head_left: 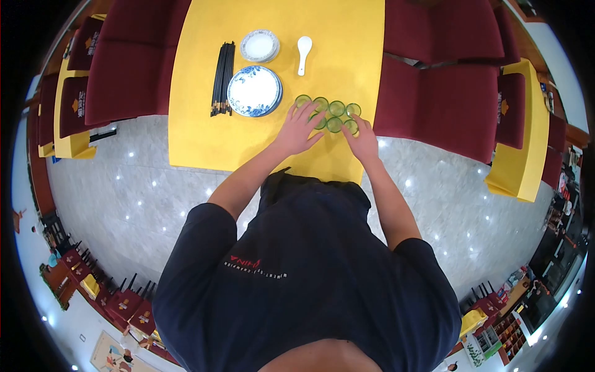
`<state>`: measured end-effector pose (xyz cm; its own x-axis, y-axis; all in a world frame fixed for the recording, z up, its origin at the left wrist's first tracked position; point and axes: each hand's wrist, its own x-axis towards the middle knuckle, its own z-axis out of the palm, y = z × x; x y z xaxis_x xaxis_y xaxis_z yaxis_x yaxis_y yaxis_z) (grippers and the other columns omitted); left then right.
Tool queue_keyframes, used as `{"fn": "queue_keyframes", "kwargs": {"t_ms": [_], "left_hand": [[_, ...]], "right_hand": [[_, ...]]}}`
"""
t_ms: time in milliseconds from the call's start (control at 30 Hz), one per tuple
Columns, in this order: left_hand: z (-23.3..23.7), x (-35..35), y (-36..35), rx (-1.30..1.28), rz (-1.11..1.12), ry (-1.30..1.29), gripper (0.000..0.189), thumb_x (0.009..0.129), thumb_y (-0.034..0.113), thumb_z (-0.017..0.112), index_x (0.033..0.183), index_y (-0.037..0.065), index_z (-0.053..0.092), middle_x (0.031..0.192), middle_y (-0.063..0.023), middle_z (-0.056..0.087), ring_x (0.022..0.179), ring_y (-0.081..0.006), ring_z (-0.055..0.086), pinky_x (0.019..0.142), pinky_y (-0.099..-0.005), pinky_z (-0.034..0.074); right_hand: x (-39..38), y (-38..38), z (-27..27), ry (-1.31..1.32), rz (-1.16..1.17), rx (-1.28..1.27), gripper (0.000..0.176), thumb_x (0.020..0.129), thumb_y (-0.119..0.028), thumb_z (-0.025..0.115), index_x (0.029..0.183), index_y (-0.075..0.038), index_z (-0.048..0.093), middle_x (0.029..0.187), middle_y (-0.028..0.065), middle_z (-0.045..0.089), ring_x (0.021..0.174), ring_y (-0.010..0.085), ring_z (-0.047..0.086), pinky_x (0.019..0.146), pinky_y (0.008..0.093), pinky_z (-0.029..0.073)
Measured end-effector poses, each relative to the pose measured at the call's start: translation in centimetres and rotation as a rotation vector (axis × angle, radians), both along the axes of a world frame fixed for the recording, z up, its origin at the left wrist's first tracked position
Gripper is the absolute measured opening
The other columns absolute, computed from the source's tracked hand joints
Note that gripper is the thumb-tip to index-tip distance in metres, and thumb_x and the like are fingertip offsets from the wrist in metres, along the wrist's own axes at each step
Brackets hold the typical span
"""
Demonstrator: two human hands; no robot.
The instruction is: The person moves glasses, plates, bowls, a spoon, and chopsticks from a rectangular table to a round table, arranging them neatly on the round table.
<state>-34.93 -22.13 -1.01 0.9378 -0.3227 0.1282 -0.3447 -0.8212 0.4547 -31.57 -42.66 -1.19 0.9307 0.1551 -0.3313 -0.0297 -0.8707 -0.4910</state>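
Dark short-sleeved shirt (322,266), red lettering (245,261)

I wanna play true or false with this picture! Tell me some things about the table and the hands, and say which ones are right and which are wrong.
1. The tablecloth is yellow. True.
2. The white spoon lies on top of the big plates. False: the spoon lies on the tablecloth, apart from the plates.
3. The black chopsticks lie to the left of the big plates. True.
4. The left hand and right hand are both at the green-rimmed glasses. True.
5. The chairs beside the table are blue. False: they are dark red.
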Motion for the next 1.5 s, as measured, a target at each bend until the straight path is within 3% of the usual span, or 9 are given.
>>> {"fn": "queue_keyframes", "kwargs": {"t_ms": [200,633,967,1233,1300,1333,1433,1467,1500], "left_hand": [[-2.1,-8.7,6.3,-0.055,-0.051,0.152,0.038,0.073,0.021,0.056,0.108,0.009,0.049,0.115,-0.0123,0.041,0.109,-0.028,0.037,0.091,-0.044,0.028],[-5.2,-7.3,10.9,0.171,0.053,0.275,0.034,0.066,0.017,0.055,0.099,0.01,0.052,0.111,-0.012,0.041,0.106,-0.0297,0.037,0.085,-0.0432,0.032],[-7.1,-8.5,7.9,0.486,0.149,0.458,0.056,0.068,0.021,0.056,0.117,0.008,0.033,0.127,-0.0211,0.022,0.118,-0.0387,0.022,0.088,-0.0466,0.034],[-6.2,-13.0,-0.1,0.84,0.139,0.546,0.072,0.069,0.028,0.054,0.127,0.002,0.02,0.133,-0.0219,0.016,0.121,-0.0389,0.019,0.094,-0.0467,0.027],[-6.5,-13.1,-1.0,0.958,-0.043,0.544,0.062,0.069,0.026,0.052,0.122,0.002,0.034,0.127,-0.0211,0.03,0.116,-0.038,0.03,0.093,-0.0493,0.026],[-6.8,-12.9,-2.0,1.055,-0.217,0.511,0.055,0.068,0.028,0.052,0.116,0.003,0.045,0.121,-0.02,0.041,0.112,-0.0362,0.038,0.092,-0.0508,0.027],[-9.4,-12.7,-5.6,0.809,-0.642,0.604,0.03,0.066,0.023,0.049,0.083,0.003,0.063,0.091,-0.0181,0.059,0.085,-0.0313,0.057,0.074,-0.0405,0.044],[-21.9,-11.2,-5.6,0.521,-1.02,0.52,0.03,0.066,0.025,0.048,0.08,0.003,0.063,0.09,-0.0192,0.058,0.084,-0.033,0.056,0.075,-0.0422,0.043],[-15.4,-13.7,-8.5,0.403,-0.893,0.589,0.032,0.068,0.027,0.047,0.079,0.001,0.062,0.088,-0.0204,0.058,0.082,-0.0338,0.056,0.074,-0.0424,0.043]], "right_hand": [[-6.4,-5.0,-2.8,-0.211,-0.179,0.164,0.036,0.076,-0.025,0.059,0.107,-0.009,0.049,0.098,0.0124,0.053,0.081,0.024,0.055,0.066,0.0318,0.045],[-18.0,-7.4,-9.4,0.737,-0.69,0.221,0.038,0.071,-0.031,0.059,0.099,-0.006,0.055,0.076,0.0073,0.059,0.065,0.0152,0.056,0.053,0.0272,0.045],[-25.5,-8.6,-7.9,0.165,-0.955,0.636,0.036,0.073,-0.027,0.058,0.1,-0.004,0.056,0.076,0.0111,0.061,0.062,0.0156,0.058,0.052,0.0268,0.046],[-60.6,-11.2,-16.7,0.563,-0.761,-0.201,0.021,0.073,-0.019,0.044,0.075,-0.008,0.062,0.086,0.0141,0.06,0.084,0.029,0.056,0.069,0.0392,0.045],[-75.0,-9.5,-27.8,0.339,-1.323,0.102,0.014,0.071,-0.013,0.05,0.08,-0.009,0.059,0.072,0.0147,0.06,0.067,0.0296,0.058,0.06,0.04,0.046],[-69.3,-7.6,-14.9,0.596,-2.129,0.56,0.019,0.072,-0.015,0.052,0.09,-0.009,0.053,0.069,0.013,0.057,0.062,0.0274,0.056,0.054,0.0379,0.045],[-70.9,-4.8,-10.9,0.404,-2.152,0.764,0.032,0.075,-0.022,0.052,0.1,-0.004,0.045,0.083,0.013,0.054,0.066,0.0253,0.055,0.053,0.0353,0.044],[-75.7,-6.3,-15.4,0.408,-2.118,0.757,0.032,0.075,-0.022,0.052,0.1,-0.004,0.045,0.083,0.013,0.054,0.066,0.0253,0.055,0.053,0.0353,0.044],[-78.5,-6.2,-20.3,0.298,-2.114,0.912,0.033,0.076,-0.022,0.051,0.103,-0.004,0.045,0.087,0.0131,0.054,0.069,0.0259,0.055,0.055,0.037,0.044]]}}
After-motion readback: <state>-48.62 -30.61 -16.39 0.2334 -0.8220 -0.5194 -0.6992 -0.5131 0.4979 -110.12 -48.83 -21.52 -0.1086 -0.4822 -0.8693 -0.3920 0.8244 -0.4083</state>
